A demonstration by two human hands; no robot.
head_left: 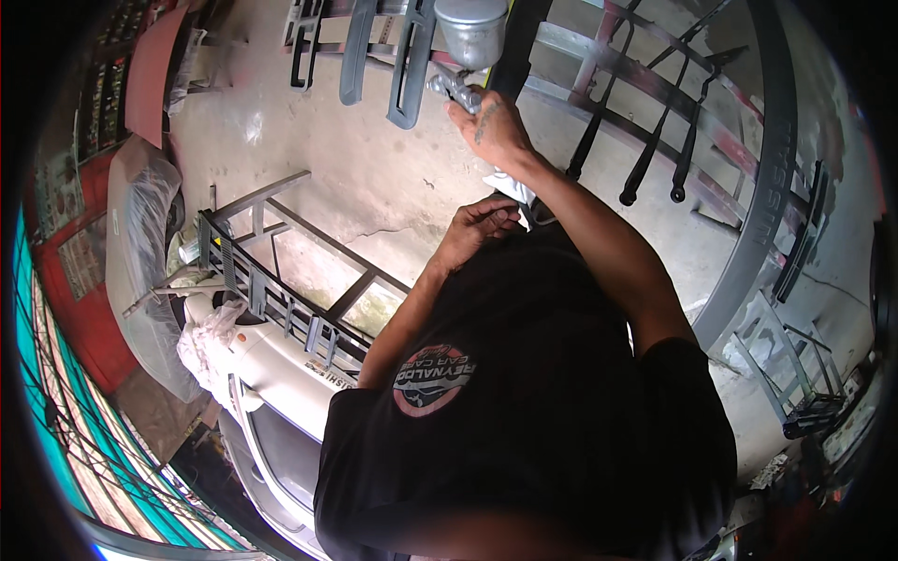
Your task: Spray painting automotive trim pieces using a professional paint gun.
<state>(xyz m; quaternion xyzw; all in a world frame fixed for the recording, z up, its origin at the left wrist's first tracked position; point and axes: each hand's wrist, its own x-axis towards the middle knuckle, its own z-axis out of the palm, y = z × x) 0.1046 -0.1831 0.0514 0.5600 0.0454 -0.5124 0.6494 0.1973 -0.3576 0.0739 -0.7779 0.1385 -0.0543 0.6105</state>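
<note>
I see the right hand (498, 129) wrapped around the gun (456, 91), which is near the top of my view, with the silver cup (470, 33) upright just above it. The hand hides most of the gun's handle. The left hand (477, 229) is lower, near the hem of the black shirt (533, 374), its fingers curled in beside a white piece (511, 185); I cannot tell whether they grasp anything. The shirt fills the lower middle and blocks whatever lies behind it.

Left of the cup, grey bars (409, 79) reach down close to the gun. A dark post (516, 56) stands just right of the cup. Farther right, black rods (655, 140) lie across a rack (645, 79) with pink-stained rails, and a long grey strip (769, 140) curves past it.

On the left a metal frame (341, 248) stands over the floor (374, 178), beside a white bumper (281, 360). Beyond these I make out a plastic-wrapped panel (145, 243) and a red panel (154, 75). A small stand (795, 374) sits at far right, well apart from both hands.
</note>
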